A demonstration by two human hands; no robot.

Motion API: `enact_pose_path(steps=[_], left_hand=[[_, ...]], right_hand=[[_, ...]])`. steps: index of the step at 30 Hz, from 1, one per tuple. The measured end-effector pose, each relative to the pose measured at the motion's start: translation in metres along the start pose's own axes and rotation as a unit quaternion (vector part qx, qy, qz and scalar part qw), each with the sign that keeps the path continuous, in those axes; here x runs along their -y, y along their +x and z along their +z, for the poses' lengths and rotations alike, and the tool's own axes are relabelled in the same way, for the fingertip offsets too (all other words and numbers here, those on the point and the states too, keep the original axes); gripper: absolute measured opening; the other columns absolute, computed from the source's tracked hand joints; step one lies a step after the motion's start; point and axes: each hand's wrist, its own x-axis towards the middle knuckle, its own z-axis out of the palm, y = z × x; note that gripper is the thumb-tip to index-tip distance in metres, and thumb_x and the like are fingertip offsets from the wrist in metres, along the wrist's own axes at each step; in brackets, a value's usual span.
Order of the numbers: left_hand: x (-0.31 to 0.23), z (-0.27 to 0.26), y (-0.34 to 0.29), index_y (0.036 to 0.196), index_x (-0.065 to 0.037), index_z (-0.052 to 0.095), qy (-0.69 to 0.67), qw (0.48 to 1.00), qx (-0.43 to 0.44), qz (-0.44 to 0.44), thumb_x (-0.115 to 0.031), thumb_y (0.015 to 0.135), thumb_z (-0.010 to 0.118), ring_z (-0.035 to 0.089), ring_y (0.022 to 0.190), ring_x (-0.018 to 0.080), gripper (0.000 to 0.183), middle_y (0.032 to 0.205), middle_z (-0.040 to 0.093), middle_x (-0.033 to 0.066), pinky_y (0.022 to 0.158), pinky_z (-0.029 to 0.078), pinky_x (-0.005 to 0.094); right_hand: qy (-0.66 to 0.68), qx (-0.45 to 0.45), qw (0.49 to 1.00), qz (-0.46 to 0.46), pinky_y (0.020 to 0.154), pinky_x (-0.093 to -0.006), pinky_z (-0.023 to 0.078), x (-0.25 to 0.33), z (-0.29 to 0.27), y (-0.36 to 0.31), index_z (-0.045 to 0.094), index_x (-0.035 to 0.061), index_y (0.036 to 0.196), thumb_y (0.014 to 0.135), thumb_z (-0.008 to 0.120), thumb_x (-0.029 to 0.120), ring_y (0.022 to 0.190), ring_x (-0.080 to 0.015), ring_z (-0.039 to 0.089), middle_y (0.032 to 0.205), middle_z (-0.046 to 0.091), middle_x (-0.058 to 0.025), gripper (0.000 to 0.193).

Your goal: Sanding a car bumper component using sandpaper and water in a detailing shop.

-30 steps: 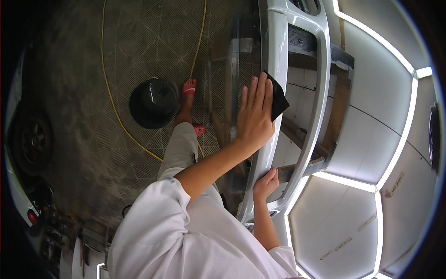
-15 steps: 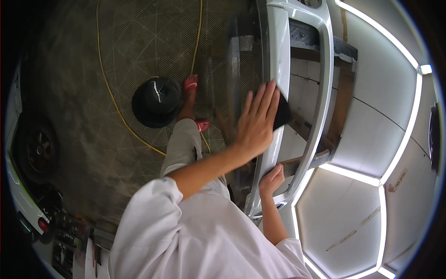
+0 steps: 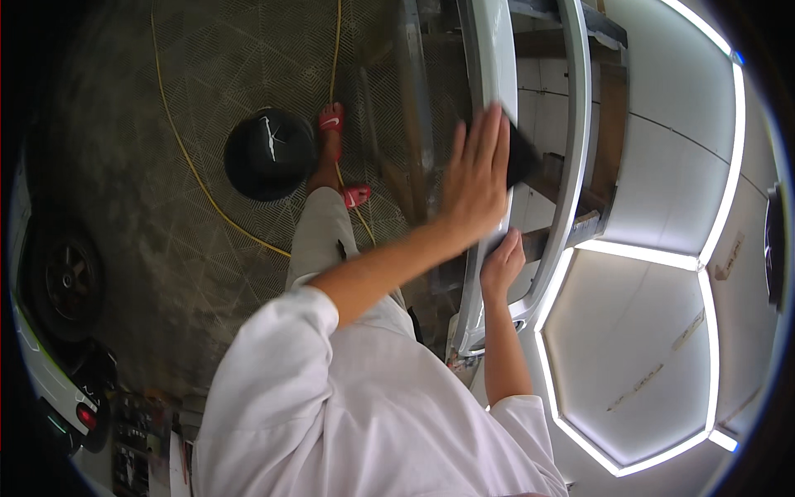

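Right of centre, our left hand (image 3: 476, 186) holds a flat black pad (image 3: 522, 157) against a glossy white bumper (image 3: 495, 51), our right hand (image 3: 502, 267) below.

Open gap between left rail (image 3: 497, 58) and right rail (image 3: 577, 99) of pale frame; passage for hand through upper part. Black pad (image 3: 520, 157) juts into gap beside left fingers (image 3: 487, 137); right fingers (image 3: 503, 257) block left rail lower down. Left rail above pad bare. Brown beam (image 3: 611, 124) right of right rail, wall (image 3: 671, 157) beyond. Left of frame, open floor (image 3: 248, 66), interrupted by dark bucket (image 3: 269, 161), yellow hose (image 3: 199, 186), sandalled foot (image 3: 330, 118).
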Motion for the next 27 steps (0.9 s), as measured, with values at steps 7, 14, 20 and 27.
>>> enact_pose_path(steps=[7, 14, 20, 27], left_hand=[[0.010, -0.002, 0.031, 0.152, 0.017, 0.027, 0.006, 0.997, -0.078, -0.015, -0.034, 0.091, 0.071, 0.028, 0.151, 0.0477, 0.092, 0.163, 0.019, 0.0361, 0.123, 0.023, 0.0593], [-0.001, -0.002, -0.006, 0.153, 0.016, 0.029, -0.011, 0.999, -0.049, 0.011, -0.026, 0.090, 0.069, 0.025, 0.153, 0.0458, 0.085, 0.166, 0.019, 0.0318, 0.124, 0.021, 0.0584], [0.008, 0.000, 0.031, 0.150, 0.019, 0.032, 0.006, 0.995, -0.102, 0.011, -0.015, 0.087, 0.068, 0.027, 0.152, 0.0471, 0.080, 0.162, 0.024, 0.0356, 0.124, 0.025, 0.0574], [0.028, -0.008, 0.060, 0.152, 0.018, 0.029, -0.015, 0.994, -0.110, -0.001, -0.014, 0.090, 0.058, 0.026, 0.153, 0.0447, 0.075, 0.163, 0.021, 0.0353, 0.125, 0.021, 0.0569]], right_hand=[[0.009, -0.036, 0.999, -0.015, 0.069, -0.0425, 0.050, 0.002, 0.005, 0.000, 0.069, -0.0034, 0.102, 0.108, 0.042, 0.032, 0.072, -0.0388, 0.065, 0.080, 0.067, -0.0235, 0.045], [0.060, -0.030, 0.998, -0.001, 0.060, -0.0394, 0.042, 0.010, 0.000, 0.002, 0.061, -0.0034, 0.086, 0.107, 0.048, 0.028, 0.058, -0.0215, 0.046, 0.066, 0.054, -0.0176, 0.040], [0.040, -0.042, 0.998, 0.004, 0.060, -0.0406, 0.043, 0.000, 0.002, 0.004, 0.059, -0.0045, 0.085, 0.106, 0.049, 0.027, 0.058, -0.0224, 0.049, 0.065, 0.055, -0.0194, 0.040], [0.042, -0.027, 0.999, 0.014, 0.060, -0.0395, 0.043, 0.005, 0.001, 0.002, 0.061, -0.0040, 0.085, 0.106, 0.049, 0.026, 0.059, -0.0213, 0.050, 0.065, 0.056, -0.0181, 0.039]])
